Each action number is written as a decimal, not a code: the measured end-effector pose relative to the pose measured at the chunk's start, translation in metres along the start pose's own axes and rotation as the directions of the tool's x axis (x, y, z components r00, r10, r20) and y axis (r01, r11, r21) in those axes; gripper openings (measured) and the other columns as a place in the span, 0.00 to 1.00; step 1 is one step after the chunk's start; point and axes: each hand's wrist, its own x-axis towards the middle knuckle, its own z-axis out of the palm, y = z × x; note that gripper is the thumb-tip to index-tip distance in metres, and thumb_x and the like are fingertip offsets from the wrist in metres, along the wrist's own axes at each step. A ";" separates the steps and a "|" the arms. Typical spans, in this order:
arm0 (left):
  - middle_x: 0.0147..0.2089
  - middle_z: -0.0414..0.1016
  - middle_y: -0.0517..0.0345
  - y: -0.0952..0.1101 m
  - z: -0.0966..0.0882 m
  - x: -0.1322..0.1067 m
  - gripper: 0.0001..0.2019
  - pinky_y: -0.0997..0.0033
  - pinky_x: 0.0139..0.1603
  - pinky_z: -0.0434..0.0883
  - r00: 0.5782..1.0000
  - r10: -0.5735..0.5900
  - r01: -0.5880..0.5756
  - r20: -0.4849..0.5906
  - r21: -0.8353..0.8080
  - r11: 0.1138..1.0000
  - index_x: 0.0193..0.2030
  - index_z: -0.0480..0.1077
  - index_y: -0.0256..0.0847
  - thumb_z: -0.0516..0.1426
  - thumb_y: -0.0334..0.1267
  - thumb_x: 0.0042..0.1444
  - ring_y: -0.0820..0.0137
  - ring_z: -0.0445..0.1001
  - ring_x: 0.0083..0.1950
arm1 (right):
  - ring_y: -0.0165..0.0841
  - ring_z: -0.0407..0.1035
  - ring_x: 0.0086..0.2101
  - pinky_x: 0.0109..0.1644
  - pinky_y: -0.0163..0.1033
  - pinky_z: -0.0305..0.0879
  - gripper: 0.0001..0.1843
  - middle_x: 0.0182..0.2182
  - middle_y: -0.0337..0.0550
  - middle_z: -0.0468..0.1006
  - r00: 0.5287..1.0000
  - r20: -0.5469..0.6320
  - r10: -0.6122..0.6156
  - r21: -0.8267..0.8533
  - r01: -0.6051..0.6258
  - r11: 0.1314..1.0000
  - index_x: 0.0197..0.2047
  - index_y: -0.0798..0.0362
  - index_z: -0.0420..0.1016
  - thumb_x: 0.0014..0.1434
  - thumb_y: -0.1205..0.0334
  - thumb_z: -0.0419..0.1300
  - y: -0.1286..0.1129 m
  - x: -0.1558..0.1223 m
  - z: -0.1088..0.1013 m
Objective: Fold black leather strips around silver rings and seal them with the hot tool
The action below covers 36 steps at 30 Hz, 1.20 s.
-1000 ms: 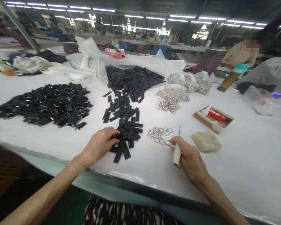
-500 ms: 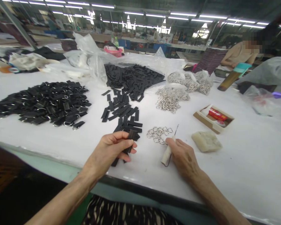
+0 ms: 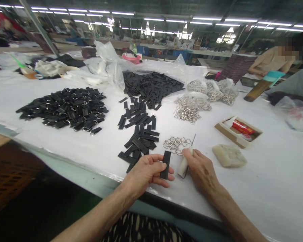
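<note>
Between thumb and fingers, my left hand (image 3: pixel 151 168) pinches a flat black strip (image 3: pixel 165 164), held upright near the table's front edge. My right hand (image 3: pixel 198 164) is closed round the pale handle of a thin pointed tool, like an awl (image 3: pixel 184 163), whose metal tip points up and away. Just beyond that tip lie several loose metal rings (image 3: pixel 175 144). Left of them, loose black strips (image 3: pixel 141 141) trail back to a large heap of strips (image 3: pixel 154 85). The fingers of my right hand are partly hidden behind its back.
At the left sits a pile of black strips with metal rings (image 3: pixel 65 109). Bagged rings (image 3: pixel 209 90) stand behind loose ones. To the right are an open box (image 3: pixel 238 131), a pale yellowish block (image 3: pixel 228 155) and a bottle with a turquoise top (image 3: pixel 264 85). A person (image 3: pixel 272 60) is behind.
My left hand has moved right, away from the loose strips and closer to my right hand, carrying the black strip. My right hand keeps hold of the tool. The view has shifted left.
</note>
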 end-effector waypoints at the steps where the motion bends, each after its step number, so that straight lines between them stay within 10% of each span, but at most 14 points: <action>1: 0.31 0.77 0.53 0.000 0.001 -0.001 0.06 0.75 0.24 0.74 1.000 0.005 -0.005 -0.003 0.010 1.000 0.34 0.71 0.36 0.59 0.35 0.49 0.69 0.77 0.30 | 0.40 0.66 0.31 0.30 0.38 0.59 0.14 0.26 0.47 0.72 0.999 -0.016 0.028 0.021 -0.028 0.999 0.38 0.56 0.70 0.54 0.78 0.47 0.002 -0.001 0.000; 10: 0.27 0.75 0.54 -0.003 0.018 -0.002 0.05 0.73 0.24 0.73 1.000 0.018 -0.015 -0.014 0.162 0.987 0.31 0.72 0.36 0.56 0.34 0.49 0.68 0.75 0.29 | 0.28 0.64 0.17 0.20 0.30 0.59 0.04 0.19 0.33 0.72 0.899 -0.002 0.438 0.473 -0.385 0.792 0.38 0.49 0.67 0.62 0.62 0.52 -0.019 -0.011 -0.021; 16: 0.25 0.73 0.59 -0.005 0.023 -0.002 0.08 0.76 0.24 0.71 0.998 0.063 -0.057 -0.018 0.249 0.967 0.34 0.74 0.36 0.54 0.34 0.50 0.73 0.71 0.24 | 0.31 0.71 0.24 0.27 0.32 0.65 0.09 0.26 0.40 0.77 0.956 -0.223 0.192 0.426 -0.082 0.901 0.43 0.54 0.69 0.61 0.67 0.50 -0.040 -0.013 -0.022; 24: 0.20 0.67 0.66 -0.009 0.021 -0.003 0.08 0.82 0.20 0.64 0.993 0.117 -0.117 0.011 0.220 0.968 0.37 0.72 0.37 0.53 0.31 0.52 0.78 0.65 0.20 | 0.39 0.76 0.34 0.34 0.39 0.70 0.10 0.39 0.56 0.79 0.905 -0.406 -0.127 0.155 0.205 0.966 0.45 0.58 0.67 0.60 0.71 0.53 -0.040 -0.016 -0.017; 32: 0.30 0.76 0.57 -0.014 0.020 0.001 0.23 0.67 0.32 0.74 0.997 0.072 -0.073 -0.014 -0.063 0.995 0.54 0.60 0.39 0.57 0.34 0.50 0.67 0.75 0.30 | 0.33 0.73 0.39 0.42 0.36 0.69 0.17 0.43 0.46 0.77 0.902 -0.358 0.241 0.491 -0.038 0.870 0.53 0.51 0.66 0.60 0.71 0.54 -0.036 -0.026 -0.017; 36: 0.32 0.78 0.52 -0.011 0.021 0.001 0.17 0.67 0.35 0.73 0.999 0.051 -0.051 -0.007 -0.193 0.980 0.48 0.66 0.36 0.59 0.34 0.49 0.67 0.76 0.31 | 0.35 0.70 0.43 0.44 0.39 0.68 0.14 0.45 0.46 0.75 0.917 -0.351 0.188 0.564 0.047 0.825 0.46 0.49 0.66 0.58 0.75 0.54 -0.035 -0.032 -0.015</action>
